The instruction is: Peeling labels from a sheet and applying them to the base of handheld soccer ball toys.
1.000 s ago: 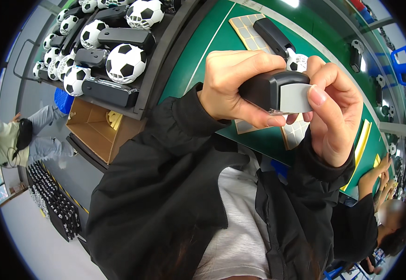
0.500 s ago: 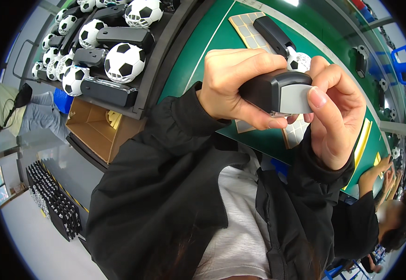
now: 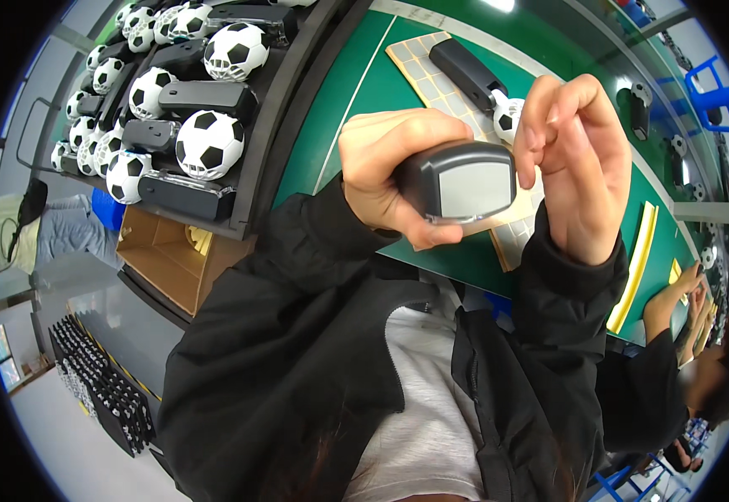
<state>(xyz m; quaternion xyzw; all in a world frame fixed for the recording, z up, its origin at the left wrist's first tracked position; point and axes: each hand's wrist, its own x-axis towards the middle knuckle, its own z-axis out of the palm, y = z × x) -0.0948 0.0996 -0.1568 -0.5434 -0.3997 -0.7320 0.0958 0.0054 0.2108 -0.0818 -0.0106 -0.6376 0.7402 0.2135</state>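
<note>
Case (image 3: 456, 182), head view: held above the table (image 3: 386, 94). My left hand (image 3: 377, 167) is wrapped round its sides, grey end (image 3: 482, 191) facing me. My right hand (image 3: 584, 171) is just beside, fingers loosely curled; whether they pinch anything I cannot tell. Judged light, stiff, possibly slippery; best gripped by the sides.

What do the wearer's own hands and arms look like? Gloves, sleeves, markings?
Left hand and right hand are bare: no gloves, rings or cables visible. Both arms are in loose black sleeves with snug, gathered cuffs; no markings seen on them.
</note>
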